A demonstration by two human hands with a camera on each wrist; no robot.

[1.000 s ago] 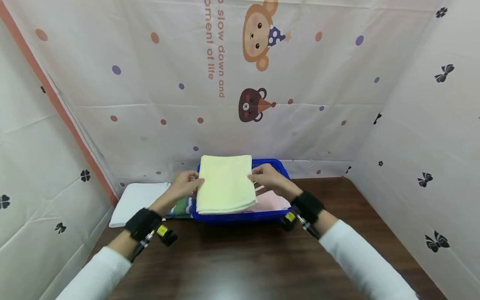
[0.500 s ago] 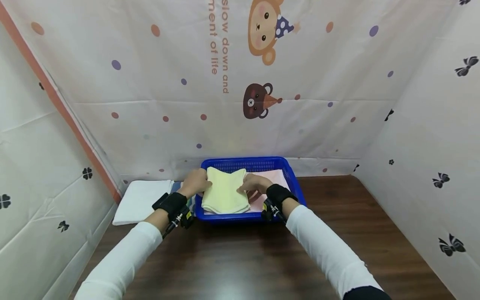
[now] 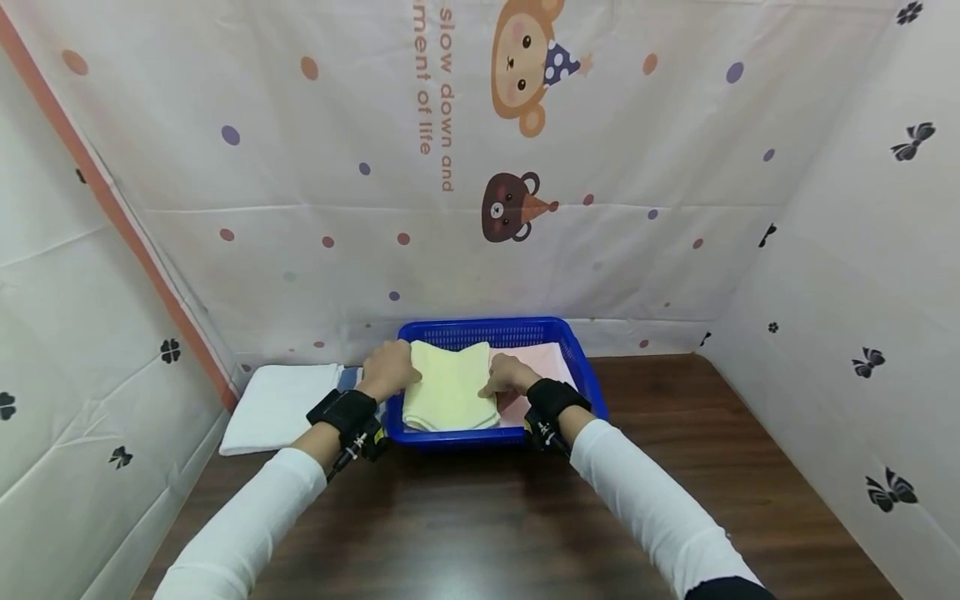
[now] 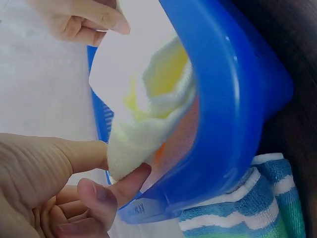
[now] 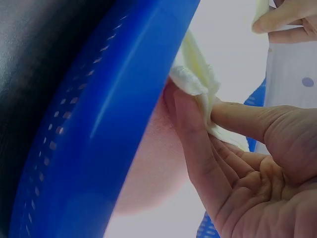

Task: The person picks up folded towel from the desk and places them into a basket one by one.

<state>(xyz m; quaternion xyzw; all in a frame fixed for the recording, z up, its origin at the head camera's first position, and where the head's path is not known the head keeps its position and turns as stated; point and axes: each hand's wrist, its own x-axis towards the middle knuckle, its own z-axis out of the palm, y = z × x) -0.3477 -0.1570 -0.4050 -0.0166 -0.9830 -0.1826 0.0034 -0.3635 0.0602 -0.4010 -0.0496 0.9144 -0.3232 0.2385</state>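
Observation:
A folded pale yellow towel (image 3: pixel 452 387) lies in the left half of a blue plastic basket (image 3: pixel 491 435). My left hand (image 3: pixel 390 369) pinches its left edge between thumb and index finger, plain in the left wrist view, where the towel (image 4: pixel 143 109) sags in soft folds. On the opposite edge my right hand (image 3: pixel 510 375) pinches the towel, thumb on top and fingers underneath, as the right wrist view shows. Beside it in the basket's right half lies a pink towel (image 3: pixel 543 360), partly covered by my right hand.
A folded white towel (image 3: pixel 281 408) lies on the table left of the basket. Between them is a striped blue, green and white towel (image 4: pixel 237 213), mostly hidden by my left hand in the head view. Fabric walls stand behind and at both sides of the brown table (image 3: pixel 480 517).
Both hands have lowered the yellow towel from above the basket down into its left half. Over the last half second the hands have hardly moved.

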